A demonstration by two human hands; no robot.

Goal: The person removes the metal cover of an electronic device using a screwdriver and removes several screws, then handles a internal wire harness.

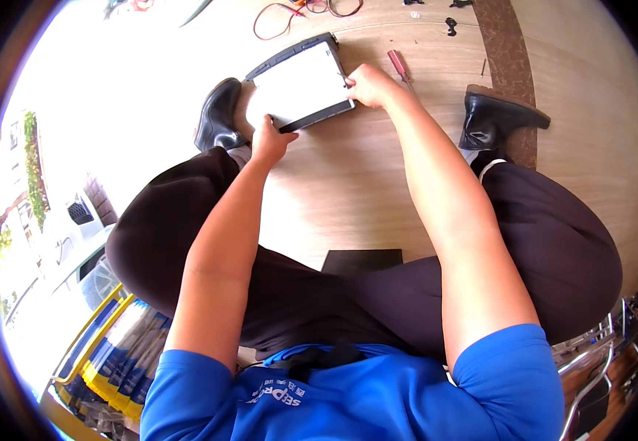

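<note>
Fingers partly curled, left hand (271, 143) gripped the panel (297, 81)'s near-left corner; right hand (372, 87), its right edge, left of the floor's brown strip (508, 48).

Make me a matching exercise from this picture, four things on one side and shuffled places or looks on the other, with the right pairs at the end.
Things
1. Screwdriver
2. Left hand
3. Thin cables
4. Right hand

Places or looks
A. At the right-hand edge of the black-edged white panel
B. Looped, near the top edge of the view
C. Has a red handle
D. At the panel's near left corner

Right pairs: 1-C, 2-D, 3-B, 4-A.
</note>
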